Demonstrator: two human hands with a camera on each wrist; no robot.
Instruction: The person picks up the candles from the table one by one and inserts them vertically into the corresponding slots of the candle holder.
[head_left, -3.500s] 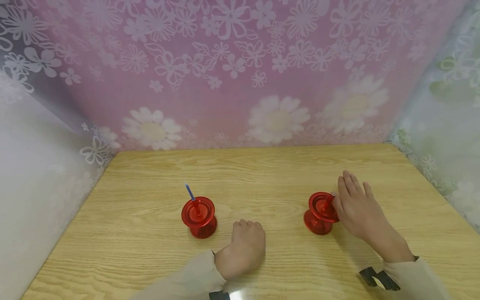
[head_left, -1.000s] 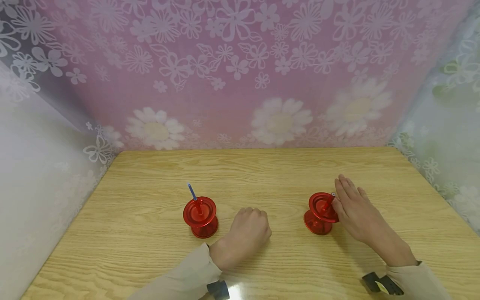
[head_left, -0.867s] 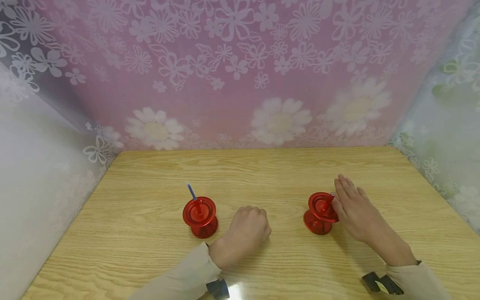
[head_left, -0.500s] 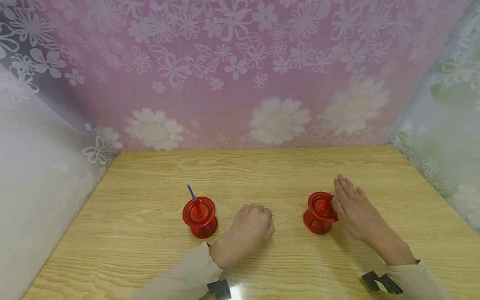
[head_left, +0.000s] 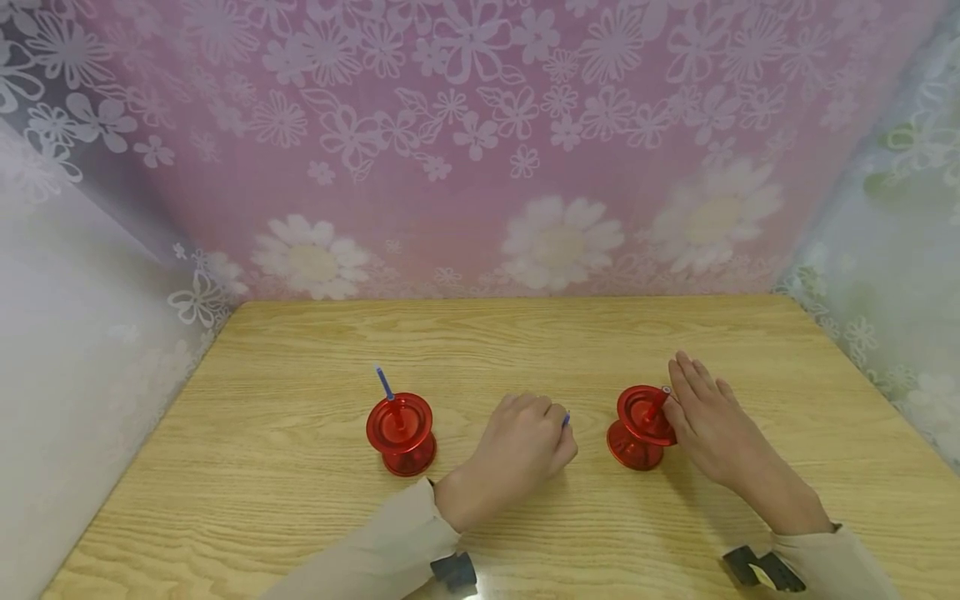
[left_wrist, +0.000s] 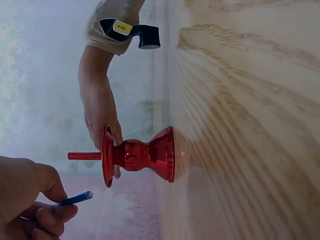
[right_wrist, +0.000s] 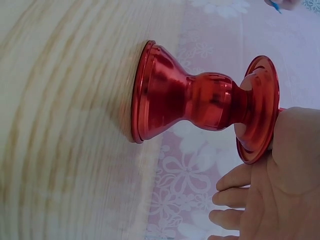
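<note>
My left hand [head_left: 521, 442] is above the middle of the table and pinches a thin blue candle [left_wrist: 79, 198] between thumb and fingers. In the head view only the candle's tip shows past the knuckles. To its right stands a red metal candlestick [head_left: 637, 427] with a thin upright tube on its dish, apart from the candle. My right hand [head_left: 712, 421] is beside that dish, fingers straight. The right wrist view shows its open palm [right_wrist: 295, 175] against the dish's rim. A matching candlestick [head_left: 402, 437] stands left of my left hand, a blue candle [head_left: 384, 383] upright in it.
The wood-grain table [head_left: 262, 517] reaches back to a pink flowered backdrop [head_left: 450, 208]. Pale flowered panels rise at the left and right sides. A dark strap [head_left: 453, 572] is on the left sleeve, and a similar one [head_left: 761, 568] on the right.
My left hand has moved right and slightly away from me, toward the right candlestick, and the tip of its blue candle has come into sight. My right hand and both candlesticks have stayed put.
</note>
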